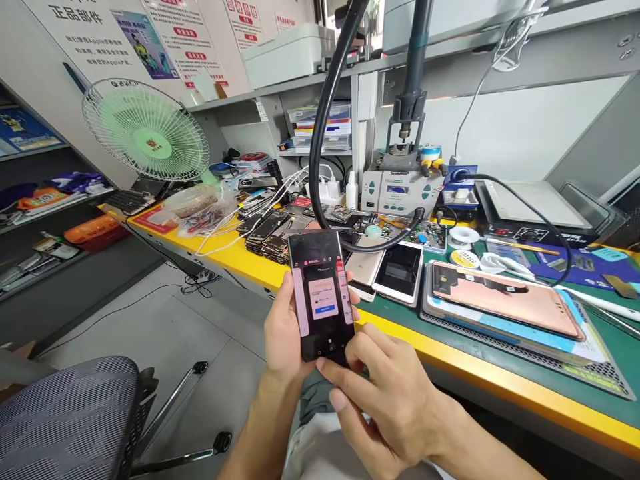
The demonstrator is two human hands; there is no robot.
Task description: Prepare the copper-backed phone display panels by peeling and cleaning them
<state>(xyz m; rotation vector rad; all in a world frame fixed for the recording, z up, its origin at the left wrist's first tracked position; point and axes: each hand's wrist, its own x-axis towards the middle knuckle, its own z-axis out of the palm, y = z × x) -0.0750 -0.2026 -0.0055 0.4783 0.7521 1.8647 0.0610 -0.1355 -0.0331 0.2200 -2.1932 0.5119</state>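
My left hand [283, 337] is closed around a dark smartphone [320, 253], its thumb along the left edge and fingertips showing at the right edge. The lit screen shows app cards with pink borders and a pop-up with a blue button. Over the phone's lower edge reaches my right hand [387, 393], holding nothing. Its index finger is stretched to the bottom of the screen, the thumb is apart below, and the other fingers are bent. Whether the index fingertip presses the glass I cannot tell. Both hands are above my lap, in front of the bench.
The yellow-edged bench [450, 363] carries a white phone [399, 273], a copper-coloured phone back panel [505, 300], stacked phone parts [270, 233] and a soldering station [395, 190]. A black hose [320, 120] arches over it. A green fan [150, 140] and an office chair [70, 420] are at left.
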